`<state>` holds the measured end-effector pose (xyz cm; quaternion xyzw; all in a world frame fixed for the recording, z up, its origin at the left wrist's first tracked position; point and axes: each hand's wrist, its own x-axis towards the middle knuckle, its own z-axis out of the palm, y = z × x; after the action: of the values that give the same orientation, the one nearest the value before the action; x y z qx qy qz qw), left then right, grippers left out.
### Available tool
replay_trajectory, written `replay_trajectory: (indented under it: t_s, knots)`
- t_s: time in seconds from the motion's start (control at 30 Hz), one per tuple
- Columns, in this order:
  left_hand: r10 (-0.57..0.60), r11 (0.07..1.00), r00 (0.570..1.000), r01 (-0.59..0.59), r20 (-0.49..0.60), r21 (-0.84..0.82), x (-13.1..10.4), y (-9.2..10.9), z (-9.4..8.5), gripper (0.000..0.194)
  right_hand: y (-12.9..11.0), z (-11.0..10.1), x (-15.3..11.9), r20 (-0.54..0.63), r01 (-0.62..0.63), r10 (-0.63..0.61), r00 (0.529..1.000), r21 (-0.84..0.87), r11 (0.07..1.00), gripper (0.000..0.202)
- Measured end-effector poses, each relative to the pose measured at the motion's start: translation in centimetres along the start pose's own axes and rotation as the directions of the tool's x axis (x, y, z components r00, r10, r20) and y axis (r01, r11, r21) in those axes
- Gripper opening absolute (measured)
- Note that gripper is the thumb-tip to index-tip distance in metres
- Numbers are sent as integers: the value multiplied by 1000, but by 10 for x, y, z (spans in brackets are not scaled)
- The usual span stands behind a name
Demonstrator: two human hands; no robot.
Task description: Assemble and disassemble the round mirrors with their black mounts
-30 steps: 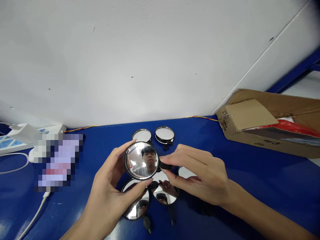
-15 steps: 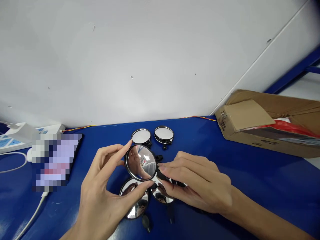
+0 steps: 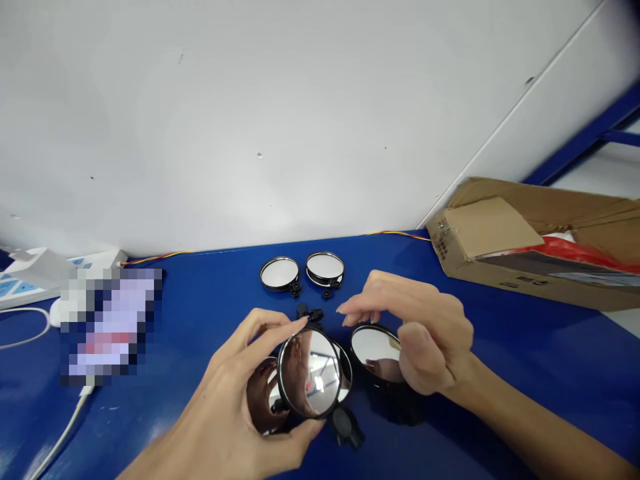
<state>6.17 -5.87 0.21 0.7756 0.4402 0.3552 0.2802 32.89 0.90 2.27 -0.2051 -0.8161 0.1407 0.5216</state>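
blue table (image 3: 500,373), silver mirrors (image 3: 309,373) w/ black rims, brown cardboard box (image 3: 490,233).

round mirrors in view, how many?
5 visible: two side by side at the back, one held in the left hand, one partly hidden behind it, one under the right hand. More may be hidden.
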Motion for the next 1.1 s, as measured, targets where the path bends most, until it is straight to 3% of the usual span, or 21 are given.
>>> replay_trajectory:
  t_s: [0.1, 0.27, 0.43, 0.7, 0.8, 0.93, 1.0, 1.1]
  knots:
    - [5, 999, 996, -9, 85, 51, 0, 2, 0, 94, 6, 1, -2, 11, -6, 6, 1000, 10, 1000, 42]
    - [24, 995, 977, -43, 214, 86, 4, 6, 1, 80, 8, 4, -6, 22, 31, -31, 999, 11, 999, 36]
    - [78, 992, 968, -100, 237, 81, 5, 5, 5, 99, 11, 1, -4, 72, -4, 7, 997, -34, 999, 33]
    - [-74, 997, 946, 73, 316, 16, -3, -6, 7, 100, 15, -5, -3, 41, -204, 214, 976, -176, 963, 28]
    - [-66, 998, 957, 63, 284, 21, -5, -8, 6, 103, 16, -5, 0, 18, -337, 352, 936, -241, 910, 23]
    - [26, 999, 978, -34, 206, 34, -4, -8, 4, 99, 25, -4, 3, 30, -511, 553, 833, -343, 788, 21]
    - [48, 996, 981, -61, 189, 59, -2, -8, 3, 95, 31, -4, 3, 49, -540, 619, 784, -437, 719, 9]
    - [53, 993, 981, -71, 186, 93, -1, -9, 1, 90, 37, -3, 4, 74, -526, 683, 727, -579, 623, 26]
